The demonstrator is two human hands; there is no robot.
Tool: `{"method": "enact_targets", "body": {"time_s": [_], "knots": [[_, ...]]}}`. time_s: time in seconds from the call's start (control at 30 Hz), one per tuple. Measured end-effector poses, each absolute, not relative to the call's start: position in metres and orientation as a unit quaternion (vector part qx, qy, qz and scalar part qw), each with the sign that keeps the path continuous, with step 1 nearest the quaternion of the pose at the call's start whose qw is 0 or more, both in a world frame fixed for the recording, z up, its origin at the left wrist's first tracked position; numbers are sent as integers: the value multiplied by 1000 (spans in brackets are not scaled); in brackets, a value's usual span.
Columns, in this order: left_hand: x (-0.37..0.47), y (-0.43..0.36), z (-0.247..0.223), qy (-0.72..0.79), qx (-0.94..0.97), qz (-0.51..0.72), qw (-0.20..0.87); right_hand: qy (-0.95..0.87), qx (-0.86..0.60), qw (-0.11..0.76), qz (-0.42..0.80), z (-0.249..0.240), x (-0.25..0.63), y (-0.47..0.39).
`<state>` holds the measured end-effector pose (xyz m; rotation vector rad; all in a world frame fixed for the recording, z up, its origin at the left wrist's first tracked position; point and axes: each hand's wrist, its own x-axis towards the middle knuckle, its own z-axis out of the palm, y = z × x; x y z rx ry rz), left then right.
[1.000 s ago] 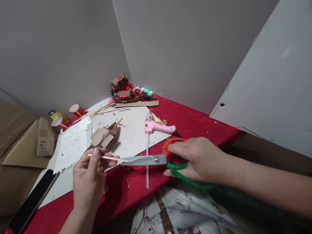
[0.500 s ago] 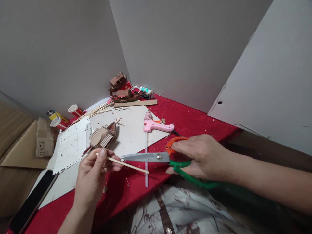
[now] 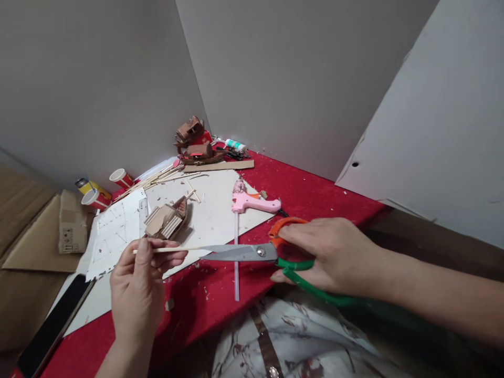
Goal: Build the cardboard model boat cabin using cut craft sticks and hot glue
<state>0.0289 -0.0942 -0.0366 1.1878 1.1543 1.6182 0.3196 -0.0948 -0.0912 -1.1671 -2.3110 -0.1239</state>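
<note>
Between thumb and fingers, my left hand [image 3: 139, 278] pinches a thin pale wooden stick [image 3: 167, 250] that points to the right. The stick's far end meets the blade tips of the scissors [image 3: 240, 253]. My right hand [image 3: 326, 252] grips these scissors by their orange and green handles, with the blades slightly parted. Just beyond my left hand, a small wooden model boat [image 3: 167, 218] rests on the white board [image 3: 214, 210]. A pink glue gun [image 3: 255, 203] lies behind the scissors, its clear glue stick passing beneath the blades.
Two finished-looking brown boats [image 3: 200, 153] stand in the far corner. Paper cups [image 3: 121, 178], thin sticks [image 3: 157, 178], a drawing sheet [image 3: 114, 236] and a black phone [image 3: 55, 325] lie to the left. A cardboard box [image 3: 35, 231] borders that side; grey walls [image 3: 275, 79] rise behind.
My left hand has moved left and slightly down, levelling the stick so its end meets the blade tips. The scissor blades have parted a little.
</note>
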Motion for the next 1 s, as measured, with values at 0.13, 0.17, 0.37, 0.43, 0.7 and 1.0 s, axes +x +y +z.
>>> {"method": "enact_targets", "body": {"time_s": [0.13, 0.17, 0.37, 0.43, 0.7, 1.0], "knots": [[33, -98, -39, 462, 475, 655, 365, -847, -444, 277, -89, -94, 313, -92], [33, -98, -40, 463, 475, 658, 358, -846, -448, 271, -98, -94, 313, -91], [34, -98, -40, 447, 483, 667, 350, -848, -438, 270, -128, -95, 312, -86], [34, -98, -40, 448, 484, 664, 352, -851, -433, 270, -128, -94, 311, -85], [31, -96, -41, 454, 467, 655, 384, -859, -408, 282, -126, -89, 311, -85], [34, -92, -41, 462, 445, 648, 411, -860, -403, 295, -101, -102, 314, -88]]}}
